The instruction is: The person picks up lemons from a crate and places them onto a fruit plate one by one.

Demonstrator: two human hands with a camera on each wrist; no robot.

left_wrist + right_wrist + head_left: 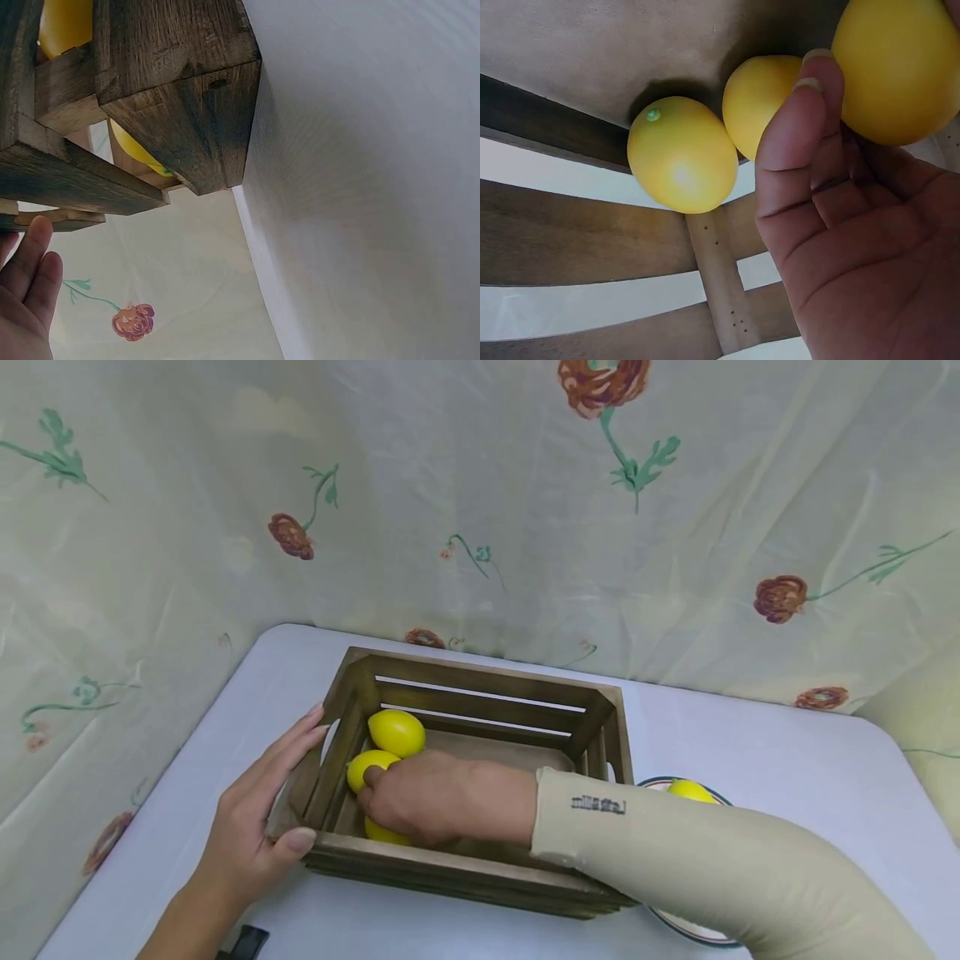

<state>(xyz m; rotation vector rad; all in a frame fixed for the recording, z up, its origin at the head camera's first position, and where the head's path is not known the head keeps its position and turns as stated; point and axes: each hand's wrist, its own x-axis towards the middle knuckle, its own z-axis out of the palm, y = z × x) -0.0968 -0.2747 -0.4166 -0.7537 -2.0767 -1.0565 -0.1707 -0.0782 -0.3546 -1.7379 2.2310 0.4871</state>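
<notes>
A brown slatted wooden crate [480, 852] stands on the white table. My left hand [251, 814] rests at its left end, fingers stretched along the handle side and thumb on the front corner. Inside the crate my right hand [431, 793] reaches down with bent fingers around a yellow lemon [896, 67] near the front left. Fingertips lie against that lemon, and the hand partly covers it in the head view. Farther back along the left end sit a middle lemon [371, 767] and a rear lemon [397, 732].
To the right of the crate, a rimmed plate [675, 927] with another lemon [692, 790] on it is partly hidden by my right sleeve [675, 843]. A floral curtain [480, 485] hangs behind the table [795, 760]. A black object [250, 942] shows by my left wrist.
</notes>
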